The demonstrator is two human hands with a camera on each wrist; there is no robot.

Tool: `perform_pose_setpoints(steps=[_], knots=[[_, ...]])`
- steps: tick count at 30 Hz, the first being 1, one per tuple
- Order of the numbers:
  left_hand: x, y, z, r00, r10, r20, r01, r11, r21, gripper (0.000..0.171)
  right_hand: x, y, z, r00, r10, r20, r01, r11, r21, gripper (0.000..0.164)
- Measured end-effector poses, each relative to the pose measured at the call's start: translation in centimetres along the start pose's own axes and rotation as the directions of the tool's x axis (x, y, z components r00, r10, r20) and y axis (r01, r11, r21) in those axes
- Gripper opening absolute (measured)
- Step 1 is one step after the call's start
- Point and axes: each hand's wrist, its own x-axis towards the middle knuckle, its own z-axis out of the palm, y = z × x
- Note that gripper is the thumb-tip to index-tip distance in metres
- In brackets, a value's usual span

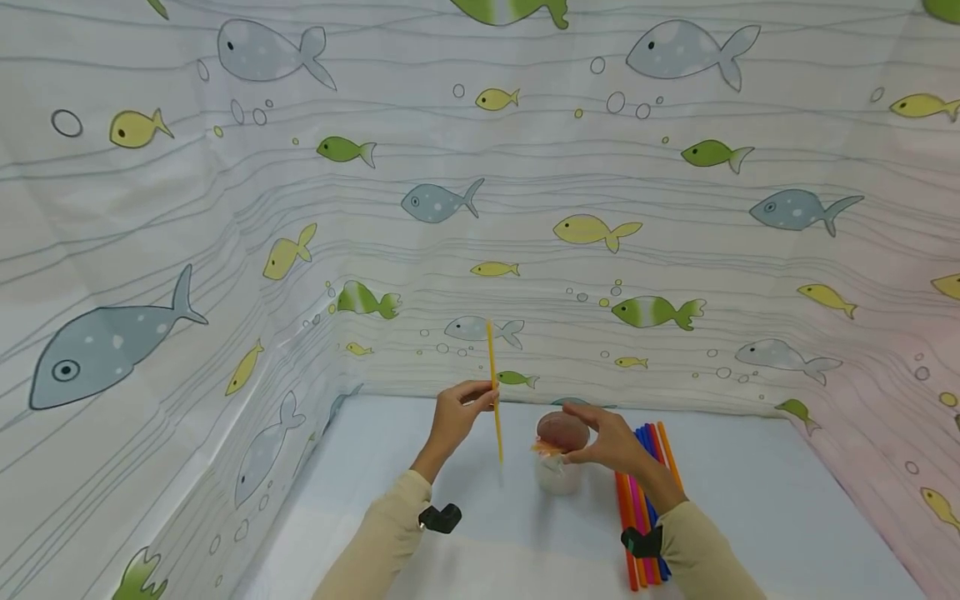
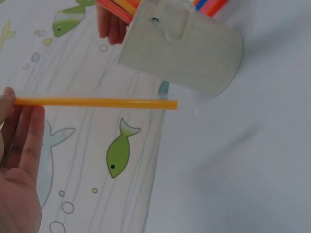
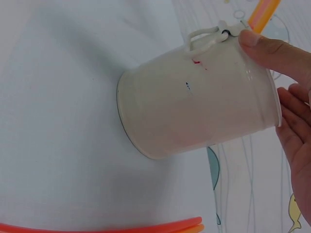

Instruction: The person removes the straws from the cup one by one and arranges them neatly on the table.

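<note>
Beige sleeves — left fingers pinch 1 yellow straw, right fingers grip red-marked canister.

In the left wrist view, the left hand is cut off, and the yellow straw has one end out of sight past it. The white cup beyond that hand loses its top, and only a bit of the right hand shows behind it. The right arm covers part of the straw pile under it. Little marks near the right hand are too small to read
</note>
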Motion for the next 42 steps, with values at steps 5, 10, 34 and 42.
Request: perform_pose_setpoints(steps=[5,10,34,42], knots=[[-0.6,-1.1,0.2,0.997,-0.074,0.000,0.074,0.997,0.001,0.018,0.1,-0.1,-0.1,1.000,-0.008,0.005,0.008,1.000,0.002,0.087],[-1.4,-1.7,0.4,0.990,-0.140,0.014,0.140,0.990,0.003,0.019,0.1,0.0,-0.1,1.000,-0.003,-0.001,0.003,1.000,-0.001,0.087],[-5.7,-9.1,1.4,0.915,-0.402,0.032,0.403,0.915,-0.006,0.028,0.1,-0.2,-0.1,1.000,0.030,0.007,-0.030,0.999,-0.021,0.085],[-6.4,-9.8,1.5,0.900,-0.434,0.034,0.434,0.901,0.014,0.021,0.0,-0.4,-0.2,0.999,0.033,0.009,-0.033,0.999,-0.030,0.085]])
